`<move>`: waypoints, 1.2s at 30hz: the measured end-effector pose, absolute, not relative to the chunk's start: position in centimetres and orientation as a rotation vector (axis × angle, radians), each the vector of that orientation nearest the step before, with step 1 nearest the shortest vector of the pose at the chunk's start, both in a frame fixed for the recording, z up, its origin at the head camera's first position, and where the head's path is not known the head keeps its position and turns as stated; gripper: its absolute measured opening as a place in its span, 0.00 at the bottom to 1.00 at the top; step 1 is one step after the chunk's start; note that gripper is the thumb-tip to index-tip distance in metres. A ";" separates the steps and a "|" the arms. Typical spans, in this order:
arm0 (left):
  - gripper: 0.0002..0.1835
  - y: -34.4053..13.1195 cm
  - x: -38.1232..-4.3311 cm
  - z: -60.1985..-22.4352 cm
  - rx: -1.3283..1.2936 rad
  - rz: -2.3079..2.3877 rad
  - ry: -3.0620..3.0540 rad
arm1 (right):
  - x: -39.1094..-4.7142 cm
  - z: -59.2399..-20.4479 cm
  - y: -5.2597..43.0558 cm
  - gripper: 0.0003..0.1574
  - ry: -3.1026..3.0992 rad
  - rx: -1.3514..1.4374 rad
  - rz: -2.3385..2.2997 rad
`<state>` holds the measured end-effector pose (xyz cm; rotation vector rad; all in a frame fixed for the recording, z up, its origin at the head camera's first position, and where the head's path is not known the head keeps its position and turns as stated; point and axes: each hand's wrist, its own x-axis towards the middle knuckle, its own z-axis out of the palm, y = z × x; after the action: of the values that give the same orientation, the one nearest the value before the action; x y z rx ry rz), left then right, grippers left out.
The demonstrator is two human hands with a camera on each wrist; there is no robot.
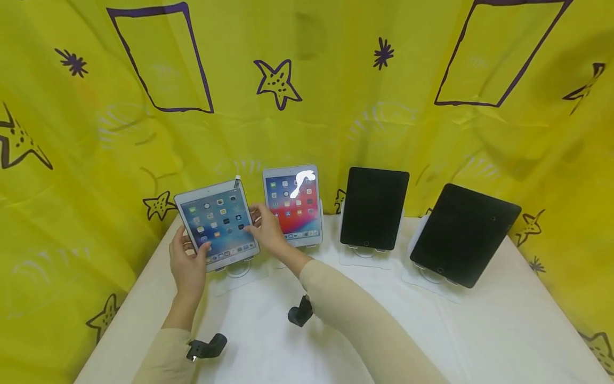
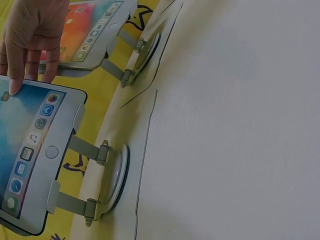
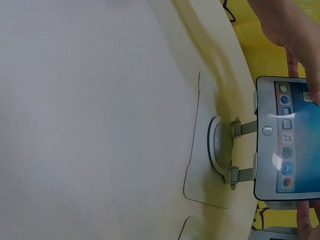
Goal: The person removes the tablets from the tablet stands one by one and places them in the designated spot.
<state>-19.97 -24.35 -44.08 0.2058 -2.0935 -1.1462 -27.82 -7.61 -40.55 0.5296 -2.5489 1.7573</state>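
A white-framed tablet (image 1: 218,221) with a lit home screen sits tilted on a stand (image 3: 220,145) at the far left of the row. My left hand (image 1: 187,266) grips its left edge, thumb on the front and fingers behind. On the opposite edge, my right hand (image 1: 268,230) holds it with the thumb over the screen, seen also in the left wrist view. A small printed tab (image 1: 237,182) sticks up at the tablet's top right corner. The stand's two hooks support the lower edge near the home button (image 2: 52,152).
Just right stands a second lit tablet (image 1: 292,213) with a red and blue screen. Two dark-screened tablets, one upright (image 1: 374,208) and one tilted (image 1: 465,234), stand farther right. All are on a white-covered table (image 1: 268,341) before a yellow patterned curtain (image 1: 331,80).
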 end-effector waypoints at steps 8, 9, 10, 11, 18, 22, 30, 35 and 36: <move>0.34 -24.4 -19.9 -44.1 0.197 -1.154 -2.048 | -27.0 -39.7 -7.0 0.25 -2.574 0.581 1.752; 0.33 -24.3 -19.8 -44.2 0.202 -1.168 -2.040 | -26.8 -39.6 -6.8 0.25 -2.574 0.587 1.753; 0.33 -24.2 -19.7 -44.2 0.203 -1.184 -2.029 | -26.6 -39.6 -6.7 0.25 -2.576 0.591 1.749; 0.33 -24.1 -19.5 -44.3 0.200 -1.200 -2.019 | -26.4 -39.5 -6.5 0.25 -2.576 0.595 1.746; 0.34 -24.3 -18.8 -44.0 0.148 -1.212 -1.998 | -26.0 -39.3 -5.7 0.26 -2.578 0.690 1.697; 0.35 -24.6 -18.4 -43.4 0.157 -1.255 -2.094 | -26.2 -39.4 -5.1 0.27 -2.587 0.722 1.657; 0.35 -24.8 -17.4 -41.7 0.190 -1.336 -2.221 | -25.8 -39.0 -4.3 0.28 -2.590 0.733 1.708; 0.35 -24.7 -16.8 -40.9 0.146 -1.347 -2.238 | -25.5 -38.7 -3.6 0.29 -2.597 0.755 1.717; 0.35 -24.7 -16.7 -40.8 0.131 -1.338 -2.241 | -25.4 -38.7 -3.5 0.29 -2.598 0.759 1.717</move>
<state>-16.66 -24.74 -40.79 0.1311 -2.2410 -1.3381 -25.42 -3.46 -38.68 0.7587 -2.5977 1.7170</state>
